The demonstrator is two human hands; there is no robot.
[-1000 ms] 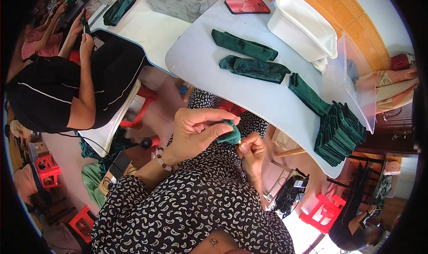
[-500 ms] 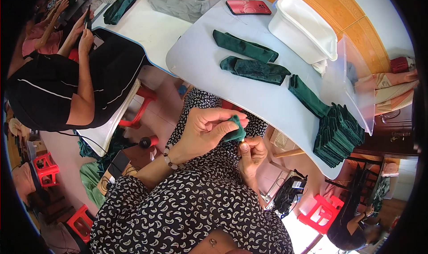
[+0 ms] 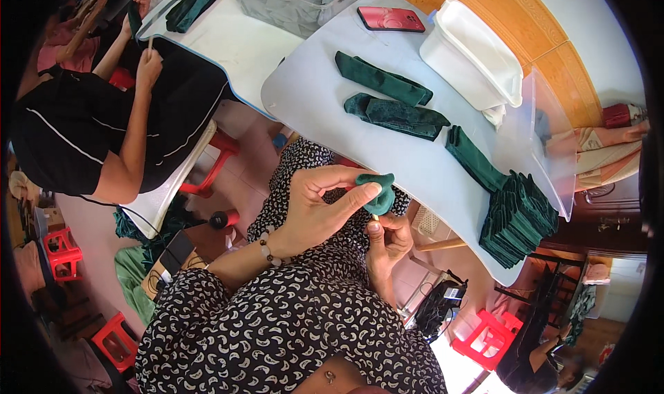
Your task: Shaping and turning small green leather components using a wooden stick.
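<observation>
My left hand (image 3: 319,207) pinches a small green velvet piece (image 3: 382,199) between thumb and fingers above my lap, its top curled round near my thumb tip. Just below it, my right hand (image 3: 386,249) grips a thin pale stick (image 3: 375,218), whose upper end runs up under the velvet and is hidden there. On the table (image 3: 311,104) beyond my hands lie separate folded green velvet strips (image 3: 384,79) and, at the right, a thick stack of them (image 3: 515,224).
A pink phone (image 3: 391,19), white plastic tub (image 3: 470,55) and clear lid (image 3: 546,138) are on the table. At left, a co-worker in black (image 3: 69,131) works beside another table (image 3: 242,55). Red stools (image 3: 487,339) stand on the floor. Another person (image 3: 539,352) is at lower right.
The velvet in my left hand has shifted right and now shows a curled, rounded top, with my thumb higher on it. The co-worker's hands at left have moved.
</observation>
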